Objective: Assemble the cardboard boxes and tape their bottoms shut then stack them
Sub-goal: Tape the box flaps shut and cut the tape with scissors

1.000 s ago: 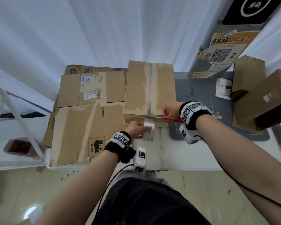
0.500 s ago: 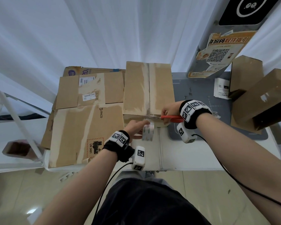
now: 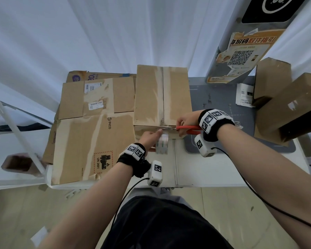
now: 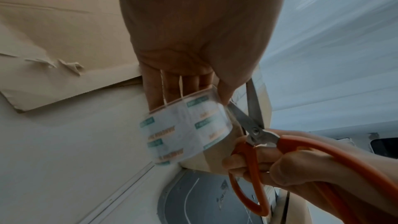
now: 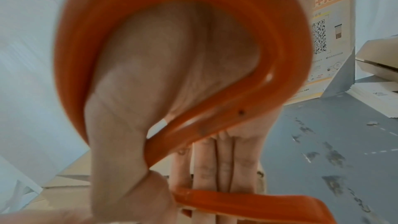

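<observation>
An assembled cardboard box (image 3: pixel 162 96) stands on the table with its taped seam up. My left hand (image 3: pixel 151 137) grips a roll of clear printed tape (image 3: pixel 162 143) (image 4: pixel 185 129) just in front of the box's near edge. My right hand (image 3: pixel 186 121) holds orange-handled scissors (image 3: pixel 188 129) (image 4: pixel 254 135) (image 5: pixel 215 91), fingers through the loops. The blades stand apart around the tape strip between the roll and the box. The strip itself is hard to make out.
Flattened cardboard boxes (image 3: pixel 93 126) lie piled at the left. Two more brown boxes (image 3: pixel 291 106) stand at the right on a grey mat (image 3: pixel 221 99). A grey post with an orange QR poster (image 3: pixel 241 56) rises behind. White curtains hang behind the table (image 3: pixel 196 169).
The scissors have slid left along the box's near edge toward the tape strip. My left hand with the roll has stayed in front of the box.
</observation>
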A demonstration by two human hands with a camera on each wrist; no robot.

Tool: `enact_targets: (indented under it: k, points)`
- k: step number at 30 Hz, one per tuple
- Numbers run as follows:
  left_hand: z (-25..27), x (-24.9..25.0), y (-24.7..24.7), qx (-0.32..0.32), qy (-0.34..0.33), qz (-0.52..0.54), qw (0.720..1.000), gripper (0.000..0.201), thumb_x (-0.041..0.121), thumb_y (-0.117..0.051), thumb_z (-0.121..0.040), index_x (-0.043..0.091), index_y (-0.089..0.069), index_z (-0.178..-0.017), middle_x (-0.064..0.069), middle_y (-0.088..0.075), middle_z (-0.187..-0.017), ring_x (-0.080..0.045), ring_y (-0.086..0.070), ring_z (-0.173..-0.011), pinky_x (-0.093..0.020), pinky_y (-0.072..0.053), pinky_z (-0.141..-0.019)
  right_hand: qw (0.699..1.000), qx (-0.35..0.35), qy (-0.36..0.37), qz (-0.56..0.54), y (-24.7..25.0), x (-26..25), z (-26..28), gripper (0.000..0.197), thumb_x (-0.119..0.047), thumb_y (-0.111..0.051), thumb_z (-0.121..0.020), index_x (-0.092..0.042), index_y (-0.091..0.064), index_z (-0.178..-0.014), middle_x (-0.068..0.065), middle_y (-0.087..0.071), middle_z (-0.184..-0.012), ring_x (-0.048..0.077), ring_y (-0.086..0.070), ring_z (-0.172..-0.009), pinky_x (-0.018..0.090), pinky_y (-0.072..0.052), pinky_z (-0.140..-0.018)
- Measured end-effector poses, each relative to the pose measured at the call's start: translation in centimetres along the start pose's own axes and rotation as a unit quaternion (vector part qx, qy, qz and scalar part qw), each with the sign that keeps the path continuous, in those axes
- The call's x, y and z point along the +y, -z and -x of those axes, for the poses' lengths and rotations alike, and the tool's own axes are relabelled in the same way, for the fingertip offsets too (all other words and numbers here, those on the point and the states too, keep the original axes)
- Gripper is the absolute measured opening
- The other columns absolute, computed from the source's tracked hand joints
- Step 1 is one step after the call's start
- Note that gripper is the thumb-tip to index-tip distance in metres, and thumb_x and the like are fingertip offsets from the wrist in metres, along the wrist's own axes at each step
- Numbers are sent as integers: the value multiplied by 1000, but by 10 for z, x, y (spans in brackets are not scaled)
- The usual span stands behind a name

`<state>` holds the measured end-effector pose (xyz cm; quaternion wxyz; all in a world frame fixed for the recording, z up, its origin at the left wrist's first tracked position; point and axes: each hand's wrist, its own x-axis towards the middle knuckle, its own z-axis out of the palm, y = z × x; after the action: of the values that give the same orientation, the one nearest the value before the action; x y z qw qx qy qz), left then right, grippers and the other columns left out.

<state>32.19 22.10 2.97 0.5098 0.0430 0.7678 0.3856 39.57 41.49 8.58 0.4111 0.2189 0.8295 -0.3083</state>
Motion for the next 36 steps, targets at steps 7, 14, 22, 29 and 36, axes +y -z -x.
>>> enact_targets:
  k: [7, 14, 22, 29, 36]
  points:
    - [1, -9, -2, -2, 13, -25, 1000, 37, 37, -56, -99, 3, -63, -111, -12, -69, -99, -20, -67, -79, -29, -54, -60, 1000, 13, 2, 3, 0, 4, -3, 29, -24, -76, -84, -14, -65, -109, 3, -69, -95, 15, -60, -75, 30, -52, -72]
    - [0, -22, 0, -9, 23, -23, 999, 37, 40, -56, -99, 8, -61, -118, -7, -68, -97, -19, -67, -83, -31, -55, -65, 1000, 13, 13, 25, -5, 6, -5, 33, -22, -73, -87, -11, -63, -116, 5, -68, -102, 16, -59, -80, 27, -48, -69]
    - [-5, -38, 11, -11, 47, -26, 998, 43, 42, -56, -98, 4, -59, -119, -16, -68, -114, -28, -68, -93, -34, -56, -70, 993, -37, 22, 112, -20, 5, -13, 42, -12, -63, -93, -14, -57, -135, 3, -69, -112, 16, -61, -88, 26, -51, -77]
    - [-12, -51, 14, -11, 65, -23, 998, 48, 45, -56, -97, 4, -61, -121, -16, -68, -114, -31, -68, -100, -39, -57, -84, 995, -60, -36, 76, -67, 35, -25, 30, -28, -73, -84, -16, -74, -112, 2, -72, -110, 22, -66, -100, 35, -53, -88]
    - [-15, -49, 10, -19, 42, -4, 999, 47, 44, -61, -95, 6, -62, -123, -15, -67, -115, -29, -65, -100, -29, -50, -66, 998, -8, -67, -9, -137, 64, -38, 38, -19, -78, -82, -12, -57, -114, 1, -56, -103, 20, -54, -94, 32, -48, -80]
